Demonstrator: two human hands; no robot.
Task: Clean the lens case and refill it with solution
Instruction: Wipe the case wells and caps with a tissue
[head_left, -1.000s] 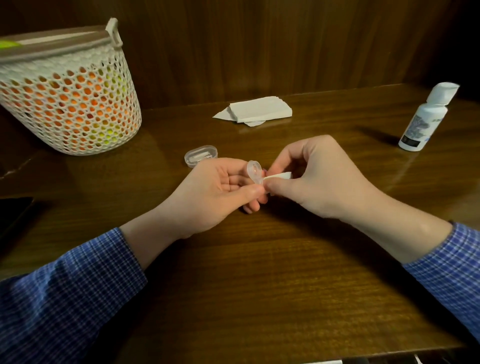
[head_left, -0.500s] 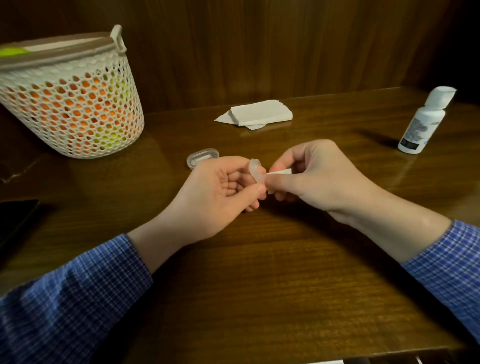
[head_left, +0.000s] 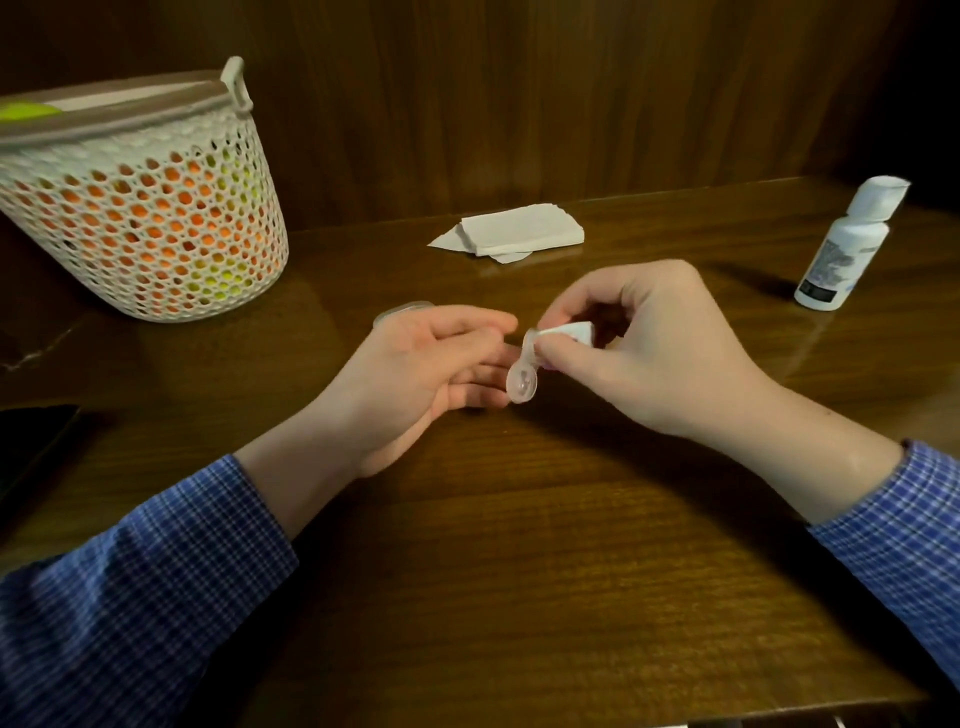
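Case: lens case (head_left: 522, 378), clear plastic, is held above the table (head_left: 519, 571) centre, pinched together with a folded tissue (head_left: 569, 331).
Right hand: right hand (head_left: 639, 353) is curled, thumb and fingers gripping case and tissue.
Left hand: left hand (head_left: 415, 374) is kept loosely open, fingers extended beside the case; contact cannot be told.
Lid: clear lid (head_left: 400, 310) is partly hidden at 11 o'clock.
Tissues: tissue stack (head_left: 519, 231) lies at 12 o'clock.
Bottle: solution bottle (head_left: 844, 249) stands at 2 o'clock.
Basket: mesh basket (head_left: 145, 218) sits at 10 o'clock.
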